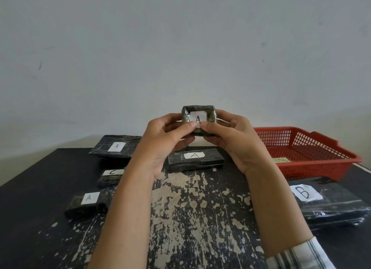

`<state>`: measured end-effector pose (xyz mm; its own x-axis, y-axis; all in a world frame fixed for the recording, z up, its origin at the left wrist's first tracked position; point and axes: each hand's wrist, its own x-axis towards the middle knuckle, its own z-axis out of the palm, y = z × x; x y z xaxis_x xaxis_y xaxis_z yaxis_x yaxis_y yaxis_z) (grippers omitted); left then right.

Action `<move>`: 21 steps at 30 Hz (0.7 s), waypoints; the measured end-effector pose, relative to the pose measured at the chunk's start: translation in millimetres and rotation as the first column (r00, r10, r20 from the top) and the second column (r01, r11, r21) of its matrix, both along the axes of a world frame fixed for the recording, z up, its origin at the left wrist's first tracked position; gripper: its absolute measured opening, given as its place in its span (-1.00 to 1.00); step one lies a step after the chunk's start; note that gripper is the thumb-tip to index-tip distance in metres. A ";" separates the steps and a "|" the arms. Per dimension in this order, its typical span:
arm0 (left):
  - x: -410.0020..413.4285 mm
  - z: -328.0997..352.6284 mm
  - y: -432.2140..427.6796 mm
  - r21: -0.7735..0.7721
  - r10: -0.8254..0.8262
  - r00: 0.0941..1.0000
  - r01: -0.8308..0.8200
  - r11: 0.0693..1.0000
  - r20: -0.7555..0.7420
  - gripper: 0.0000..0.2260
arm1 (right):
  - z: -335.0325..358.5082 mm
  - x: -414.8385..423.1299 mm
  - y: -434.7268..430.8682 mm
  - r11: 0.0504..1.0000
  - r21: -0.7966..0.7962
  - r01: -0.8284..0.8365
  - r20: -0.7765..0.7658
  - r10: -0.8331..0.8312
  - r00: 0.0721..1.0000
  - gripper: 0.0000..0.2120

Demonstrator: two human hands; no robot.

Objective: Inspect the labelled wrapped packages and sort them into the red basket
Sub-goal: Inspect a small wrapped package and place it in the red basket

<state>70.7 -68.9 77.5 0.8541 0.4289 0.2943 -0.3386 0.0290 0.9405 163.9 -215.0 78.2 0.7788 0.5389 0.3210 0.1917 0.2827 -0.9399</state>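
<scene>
Square package marked A (pixel 198 118) is held raised above the table (pixel 190 218), label facing the camera. Left hand (pixel 160 140) and right hand (pixel 230 140) both grip it, thumbs pressed on its lower face.

Red basket (pixel 301 169) stands on the table at 3 o'clock of the held package.

Also on the table:
- Long package marked A (pixel 195 160) at 6 o'clock.
- Flat package marked A (pixel 116 146), package marked C (pixel 111 177) and small package marked A (pixel 88 202), ranged toward 8 o'clock.
- Package marked B (pixel 329 202) at 4 o'clock.
</scene>
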 end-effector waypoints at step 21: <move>2.8 -0.3 -2.2 0.040 0.002 0.996 0.002 0.999 -0.085 -0.55 | -2.1 0.2 -2.7 0.997 -0.034 0.076 0.282 -0.063 0.957 -0.64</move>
